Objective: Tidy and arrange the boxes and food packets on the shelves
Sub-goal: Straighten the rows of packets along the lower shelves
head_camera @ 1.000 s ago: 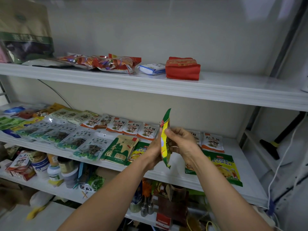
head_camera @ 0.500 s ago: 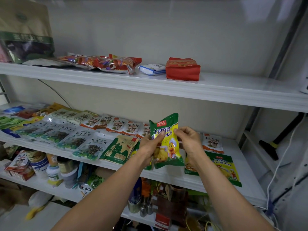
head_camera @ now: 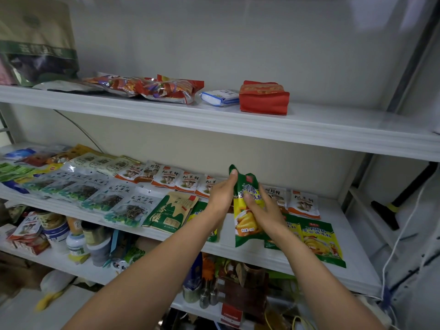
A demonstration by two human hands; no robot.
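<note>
A green and yellow seasoning packet (head_camera: pixel 245 220) is held over the middle shelf (head_camera: pixel 262 256), front face toward me. My left hand (head_camera: pixel 221 194) pinches its top left corner. My right hand (head_camera: pixel 264 210) lies across its front, fingers wrapped round the right edge. A matching green and yellow packet (head_camera: pixel 319 239) lies flat on the shelf to the right, and another (head_camera: pixel 202 215) is partly hidden under my left wrist. Rows of mushroom packets (head_camera: pixel 166 177) line the shelf's back.
The upper shelf (head_camera: pixel 214 120) carries a red box (head_camera: pixel 264 97), a white and blue pack (head_camera: pixel 220 97), red snack bags (head_camera: pixel 152 88) and a large brown bag (head_camera: pixel 35 41). Jars and boxes (head_camera: pixel 59 234) crowd the lower shelf. White cables (head_camera: pixel 404 227) hang at right.
The packet was edge-on, then turned face toward me, and has now dropped lower toward the shelf. My right hand moved from its top corner onto its front.
</note>
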